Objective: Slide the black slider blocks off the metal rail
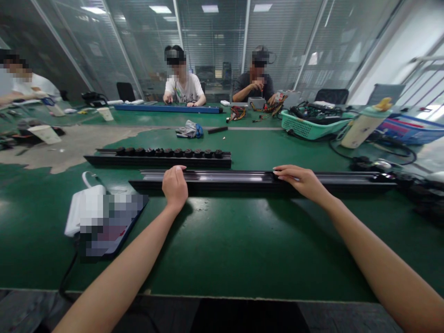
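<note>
Long black channel (229, 186), lying crosswise

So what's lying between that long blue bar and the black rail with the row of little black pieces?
A crumpled grey-and-blue cloth and a short dark strip, with a tiny white bit nearby; the head view shows them.

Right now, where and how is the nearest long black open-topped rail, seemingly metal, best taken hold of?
Probably by both long side walls, at two well-spaced spots, left hand and right hand coming from above, near side. The rail lies crosswise, narrow and open-topped, so a spread hold should keep it level.
</note>
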`<state>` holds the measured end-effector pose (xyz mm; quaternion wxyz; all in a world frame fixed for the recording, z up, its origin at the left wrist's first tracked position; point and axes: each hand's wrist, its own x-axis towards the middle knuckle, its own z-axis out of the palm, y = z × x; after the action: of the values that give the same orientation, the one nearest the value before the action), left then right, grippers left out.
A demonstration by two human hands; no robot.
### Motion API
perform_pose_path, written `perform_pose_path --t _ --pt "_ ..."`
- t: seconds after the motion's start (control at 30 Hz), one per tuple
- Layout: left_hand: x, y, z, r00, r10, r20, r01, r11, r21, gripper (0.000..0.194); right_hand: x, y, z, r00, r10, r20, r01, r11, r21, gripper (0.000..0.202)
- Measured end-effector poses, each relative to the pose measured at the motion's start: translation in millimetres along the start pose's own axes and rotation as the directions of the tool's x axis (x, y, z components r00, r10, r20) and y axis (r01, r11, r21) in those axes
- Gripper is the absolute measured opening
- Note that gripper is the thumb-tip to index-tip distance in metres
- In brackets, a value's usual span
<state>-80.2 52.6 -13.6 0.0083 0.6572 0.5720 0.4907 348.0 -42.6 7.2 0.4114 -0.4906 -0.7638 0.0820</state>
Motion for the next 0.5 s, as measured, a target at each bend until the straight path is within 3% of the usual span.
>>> perform_pose_path --t 0.27,0.5 --pt "0.9 -0.1 0.6 1.000 0.007 0.007 -0.007 1.000 0.020 0.052 -0.1 -4.6 -9.0 1.000 0.012 0.018 -0.011 0.998 -0.065 0.022" --pt "2.1 0.4 1.5 1.000 0.011 0.007 -0.011 1.000 0.021 0.052 -0.2 -5.1 2.0 0.998 -0.056 -0.041 0.051 0.992 -0.111 0.018"
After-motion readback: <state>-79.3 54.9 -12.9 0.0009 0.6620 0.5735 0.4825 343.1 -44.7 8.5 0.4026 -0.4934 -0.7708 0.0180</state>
